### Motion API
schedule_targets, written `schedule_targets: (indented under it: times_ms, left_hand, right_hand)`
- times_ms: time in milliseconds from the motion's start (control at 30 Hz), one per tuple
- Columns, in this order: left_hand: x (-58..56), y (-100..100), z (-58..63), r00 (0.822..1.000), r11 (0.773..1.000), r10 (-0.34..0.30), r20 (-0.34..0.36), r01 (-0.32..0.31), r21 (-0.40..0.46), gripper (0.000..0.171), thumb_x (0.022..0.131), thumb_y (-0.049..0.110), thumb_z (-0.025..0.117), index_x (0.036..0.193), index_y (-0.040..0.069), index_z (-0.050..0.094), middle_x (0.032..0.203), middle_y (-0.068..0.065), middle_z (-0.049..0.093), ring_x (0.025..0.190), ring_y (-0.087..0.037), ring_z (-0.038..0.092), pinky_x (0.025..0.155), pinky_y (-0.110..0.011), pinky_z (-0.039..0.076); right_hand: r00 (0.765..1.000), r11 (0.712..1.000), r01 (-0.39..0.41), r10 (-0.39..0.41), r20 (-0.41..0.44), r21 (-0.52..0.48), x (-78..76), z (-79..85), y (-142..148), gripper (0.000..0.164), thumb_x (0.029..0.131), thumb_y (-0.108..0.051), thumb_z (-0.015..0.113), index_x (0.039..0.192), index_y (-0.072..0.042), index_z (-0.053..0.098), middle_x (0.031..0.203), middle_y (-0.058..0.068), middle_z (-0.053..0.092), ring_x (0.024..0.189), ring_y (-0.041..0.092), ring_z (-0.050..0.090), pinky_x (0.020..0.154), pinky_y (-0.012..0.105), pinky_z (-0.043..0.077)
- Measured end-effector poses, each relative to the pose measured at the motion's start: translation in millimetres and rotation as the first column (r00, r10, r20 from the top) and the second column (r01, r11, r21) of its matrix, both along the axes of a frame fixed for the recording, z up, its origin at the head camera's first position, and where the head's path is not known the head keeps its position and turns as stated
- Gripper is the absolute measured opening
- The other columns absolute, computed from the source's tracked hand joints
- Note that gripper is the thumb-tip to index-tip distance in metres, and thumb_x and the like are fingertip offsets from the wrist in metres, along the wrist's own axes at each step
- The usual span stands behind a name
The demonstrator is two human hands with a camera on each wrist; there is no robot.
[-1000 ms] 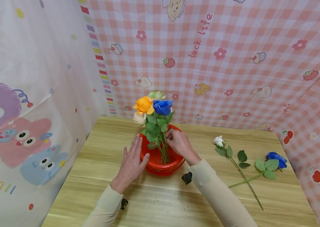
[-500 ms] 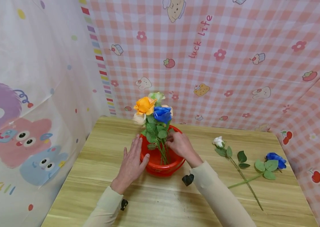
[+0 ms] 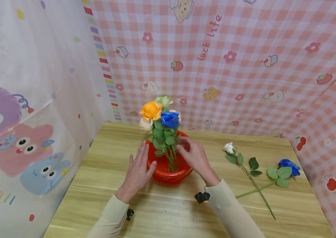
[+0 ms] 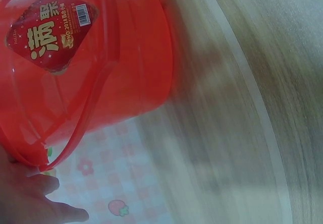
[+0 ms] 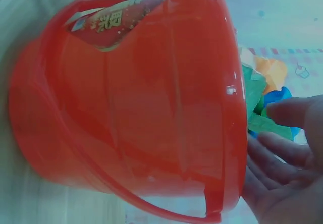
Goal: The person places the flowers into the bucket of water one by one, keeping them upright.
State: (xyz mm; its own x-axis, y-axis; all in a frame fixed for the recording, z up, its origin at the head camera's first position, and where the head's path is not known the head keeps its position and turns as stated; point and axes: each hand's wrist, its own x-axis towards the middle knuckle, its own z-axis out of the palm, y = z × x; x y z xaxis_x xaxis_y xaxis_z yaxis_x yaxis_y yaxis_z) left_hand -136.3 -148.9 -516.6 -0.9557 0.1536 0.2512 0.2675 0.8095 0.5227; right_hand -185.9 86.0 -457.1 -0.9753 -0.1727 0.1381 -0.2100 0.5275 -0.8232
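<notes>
A red bucket [image 3: 170, 178] stands on the table with several artificial roses in it, among them an orange rose [image 3: 151, 110] and a blue rose [image 3: 170, 120]. Their green stems lean inside the bucket. My left hand [image 3: 138, 172] rests on the bucket's left rim with straight fingers. On the right side, my right hand [image 3: 196, 155] is at the rim, fingers loosely bent and thumb apart. Nothing shows between its thumb and fingers in the right wrist view, where leaves [image 5: 256, 88] lie just beyond the fingertips. The bucket's handle [image 4: 96, 100] hangs down its side.
To the right on the wooden table [image 3: 96, 198] lie a white rose [image 3: 229, 148] and another blue rose [image 3: 289, 167], their stems crossing. A pink checked cloth [image 3: 245, 76] hangs behind the table, and a white patterned cloth [image 3: 51, 99] hangs at the left.
The blue rose in the bucket has sunk lower and another pale bloom shows behind it. My right hand has let go of its stem and drawn slightly right. The left hand stays put.
</notes>
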Motion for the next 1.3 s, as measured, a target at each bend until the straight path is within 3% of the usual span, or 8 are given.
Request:
schedule_targets:
  times_ms: [300,433,667,967,1100,1300]
  left_hand:
    - [0.2,0,1.0,1.0,1.0,0.0,0.025,0.0,0.004,0.073,0.106,0.035,0.05,0.163,-0.001,0.023,0.173,-0.011,0.013,0.157,-0.037,0.019,0.118,-0.074,0.011]
    - [0.2,1,1.1,1.0,1.0,0.001,0.027,-0.001,0.003,0.073,0.106,0.035,0.05,0.163,-0.002,0.023,0.173,-0.012,0.013,0.156,-0.038,0.019,0.117,-0.074,0.012]
    - [-0.7,1,-0.4,1.0,1.0,0.001,0.007,-0.001,-0.005,0.074,0.105,0.033,0.052,0.162,-0.003,0.023,0.172,-0.014,0.014,0.156,-0.04,0.021,0.115,-0.076,0.014]
    - [-0.4,0,-0.1,1.0,1.0,-0.005,0.007,0.005,0.0,0.072,0.106,0.036,0.048,0.163,-0.001,0.023,0.173,-0.012,0.014,0.156,-0.039,0.021,0.116,-0.075,0.015]
    - [-0.5,0,0.1,1.0,1.0,-0.005,0.008,0.005,0.0,0.072,0.106,0.037,0.047,0.163,-0.001,0.023,0.173,-0.012,0.014,0.156,-0.038,0.021,0.116,-0.075,0.014]
    - [-1.0,1,-1.1,1.0,1.0,-0.001,-0.002,0.001,-0.014,0.073,0.105,0.037,0.049,0.162,-0.003,0.024,0.172,-0.014,0.015,0.155,-0.039,0.022,0.115,-0.077,0.017]
  right_hand:
    - [0.991,0.962,0.1,-0.119,-0.063,-0.253,17.2,-6.9,11,0.024,0.1,-0.016,0.068,0.12,-0.002,0.073,0.113,0.009,0.075,0.105,0.024,0.071,0.092,0.042,0.059]
    - [0.985,0.938,0.141,-0.163,-0.047,-0.316,25.9,-8.7,21,0.022,0.101,-0.019,0.068,0.117,-0.005,0.075,0.113,0.01,0.075,0.105,0.024,0.071,0.093,0.039,0.058]
    - [0.97,0.883,0.218,-0.244,-0.009,-0.416,37.7,-16.3,40,0.023,0.1,-0.014,0.07,0.117,0.0,0.074,0.114,0.017,0.074,0.101,0.017,0.069,0.087,0.018,0.054]
    - [0.947,0.808,0.265,-0.32,-0.014,-0.526,50.8,-20.6,65,0.022,0.101,-0.012,0.067,0.115,0.005,0.073,0.108,0.024,0.072,0.096,0.011,0.07,0.087,0.02,0.056]
    - [0.937,0.794,0.284,-0.348,-0.019,-0.537,56.8,-22.4,72,0.023,0.102,-0.011,0.065,0.115,0.007,0.071,0.107,0.02,0.073,0.096,0.01,0.07,0.087,0.02,0.056]
    - [0.924,0.766,0.311,-0.383,-0.011,-0.562,63.7,-26.5,82,0.024,0.102,-0.01,0.065,0.115,0.011,0.069,0.102,0.004,0.073,0.096,0.009,0.07,0.087,0.02,0.056]
